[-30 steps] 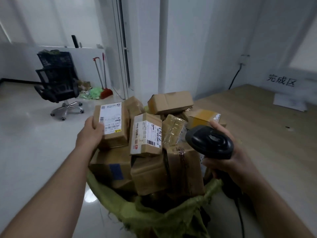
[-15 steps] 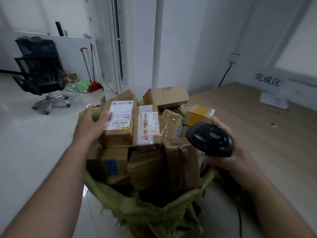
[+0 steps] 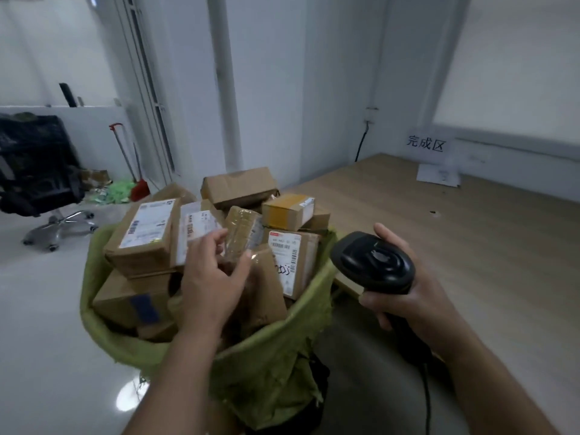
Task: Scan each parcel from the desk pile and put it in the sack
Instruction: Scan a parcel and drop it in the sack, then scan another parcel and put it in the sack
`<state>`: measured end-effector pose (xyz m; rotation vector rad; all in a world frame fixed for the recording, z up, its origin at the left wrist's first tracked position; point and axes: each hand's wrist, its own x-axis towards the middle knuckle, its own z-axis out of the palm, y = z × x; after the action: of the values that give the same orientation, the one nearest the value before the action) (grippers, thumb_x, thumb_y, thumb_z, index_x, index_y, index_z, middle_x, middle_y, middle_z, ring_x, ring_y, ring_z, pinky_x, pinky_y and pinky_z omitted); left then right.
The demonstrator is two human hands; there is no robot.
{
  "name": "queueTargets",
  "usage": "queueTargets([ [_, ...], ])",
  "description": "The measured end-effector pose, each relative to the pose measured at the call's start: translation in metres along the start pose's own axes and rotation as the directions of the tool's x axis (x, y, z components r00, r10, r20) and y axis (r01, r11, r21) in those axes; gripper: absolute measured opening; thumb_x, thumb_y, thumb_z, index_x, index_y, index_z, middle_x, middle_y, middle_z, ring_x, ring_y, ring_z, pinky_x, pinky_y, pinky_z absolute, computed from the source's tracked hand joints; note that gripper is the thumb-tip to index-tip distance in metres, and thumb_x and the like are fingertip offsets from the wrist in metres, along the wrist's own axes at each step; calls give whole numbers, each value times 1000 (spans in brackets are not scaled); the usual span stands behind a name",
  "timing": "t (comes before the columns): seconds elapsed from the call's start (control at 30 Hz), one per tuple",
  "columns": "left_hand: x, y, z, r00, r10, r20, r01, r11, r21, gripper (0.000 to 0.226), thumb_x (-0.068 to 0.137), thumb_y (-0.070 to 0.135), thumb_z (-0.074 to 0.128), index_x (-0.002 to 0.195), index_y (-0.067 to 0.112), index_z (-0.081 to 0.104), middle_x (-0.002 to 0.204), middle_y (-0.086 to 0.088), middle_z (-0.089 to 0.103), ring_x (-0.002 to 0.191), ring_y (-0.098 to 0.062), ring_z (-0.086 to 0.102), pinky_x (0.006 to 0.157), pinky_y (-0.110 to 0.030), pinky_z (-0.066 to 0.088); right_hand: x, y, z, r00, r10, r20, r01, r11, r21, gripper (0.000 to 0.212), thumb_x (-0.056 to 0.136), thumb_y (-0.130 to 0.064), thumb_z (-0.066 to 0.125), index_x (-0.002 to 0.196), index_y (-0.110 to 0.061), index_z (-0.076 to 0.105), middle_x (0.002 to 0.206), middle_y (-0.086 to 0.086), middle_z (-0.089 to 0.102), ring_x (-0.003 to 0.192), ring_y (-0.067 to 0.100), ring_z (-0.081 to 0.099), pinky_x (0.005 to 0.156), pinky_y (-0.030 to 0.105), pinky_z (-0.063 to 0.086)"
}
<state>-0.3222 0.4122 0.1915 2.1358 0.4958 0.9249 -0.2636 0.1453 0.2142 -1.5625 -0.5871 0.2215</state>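
Green woven sack (image 3: 276,356), heaped above its rim with cardboard parcels, directly beneath the left grip (image 3: 213,277). Left grip spread loosely over the middle of the heap, clasping nothing, fingertips at a white-labelled parcel (image 3: 194,233), thumb beside a tape-wrapped parcel (image 3: 243,227); blurred, so exact contact hard to tell. Just left of that grip, a large labelled parcel (image 3: 144,240) lying on top. To its right, a barcode-labelled parcel (image 3: 292,259) wedged against the sack wall.

Right grip (image 3: 405,296) wrapped firmly round the handle of a black barcode scanner (image 3: 373,265), just right of the sack, cord (image 3: 426,390) trailing down below the wrist. Beyond and right of the right grip, a wooden desk (image 3: 470,246) carrying a sheet of paper (image 3: 437,175) far back. Well off to the left, an office chair (image 3: 34,164).

Judged to be the stowing step, with parcels being settled into the sack. Next move likely calling for a turn toward the desk pile, out of view here, then a fresh parcel lifted label-up by the left grip and the scanner aimed squarely at its barcode.
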Motion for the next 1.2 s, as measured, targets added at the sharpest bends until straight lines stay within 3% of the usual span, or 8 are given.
queueTargets([
  [0.17, -62, 55, 68, 930, 162, 329, -237, 950, 204, 61, 86, 43, 66, 139, 25, 42, 140, 1, 38, 129, -16, 35, 104, -35, 35, -58, -7, -65, 997, -10, -71, 8, 1000, -24, 105, 44, -28, 87, 136, -49, 40, 129, 0, 60, 78, 4, 62, 62, 14, 50],
  [0.23, -84, 78, 90, 910, 174, 377, -265, 942, 204, 63, 86, 44, 66, 141, 24, 42, 139, 1, 39, 128, -16, 36, 105, -33, 33, -85, -10, -91, 995, 1, -98, -3, 1000, -14, 105, 46, -24, 86, 137, -47, 39, 127, 1, 59, 74, 8, 63, 58, 18, 51],
  [0.37, -131, 124, 129, 867, 267, 421, -368, 913, 178, 67, 82, 46, 70, 139, 23, 44, 136, 0, 42, 127, -20, 40, 107, -36, 33, -141, -17, -143, 986, 18, -163, -17, 1000, 7, 102, 56, -3, 79, 140, -40, 35, 117, 3, 60, 52, 23, 56, 43, 30, 48],
  [0.63, -223, 205, 206, 762, 408, 503, -485, 874, 26, 70, 79, 44, 73, 138, 19, 47, 134, -6, 45, 124, -24, 43, 105, -39, 35, -248, -22, -235, 932, 38, -361, -58, 997, -46, 101, 60, 4, 83, 136, -47, 38, 115, 4, 62, 51, 26, 55, 44, 33, 48],
  [0.8, -267, 256, 247, 680, 476, 557, -522, 849, -88, 72, 81, 47, 70, 143, 24, 41, 142, -4, 37, 130, -22, 37, 107, -37, 32, -303, -30, -278, 855, 34, -518, -79, 995, -65, 99, 65, 14, 77, 132, -49, 41, 110, 11, 62, 48, 26, 54, 43, 33, 47],
  [0.9, -290, 281, 274, 621, 537, 572, -556, 815, -162, 72, 81, 47, 70, 143, 25, 41, 142, -3, 39, 130, -21, 37, 107, -37, 33, -334, -31, -299, 789, 26, -614, -89, 993, -71, 100, 59, 9, 82, 128, -52, 44, 111, 9, 63, 46, 26, 53, 43, 33, 46],
  [1.2, -367, 363, 348, 453, 687, 568, -586, 710, -392, 72, 79, 43, 74, 142, 21, 44, 141, -7, 43, 130, -23, 40, 104, -39, 35, -419, -35, -364, 623, 20, -782, -141, 986, -86, 99, 63, 10, 81, 131, -51, 44, 115, 9, 63, 46, 27, 52, 43, 33, 46],
])
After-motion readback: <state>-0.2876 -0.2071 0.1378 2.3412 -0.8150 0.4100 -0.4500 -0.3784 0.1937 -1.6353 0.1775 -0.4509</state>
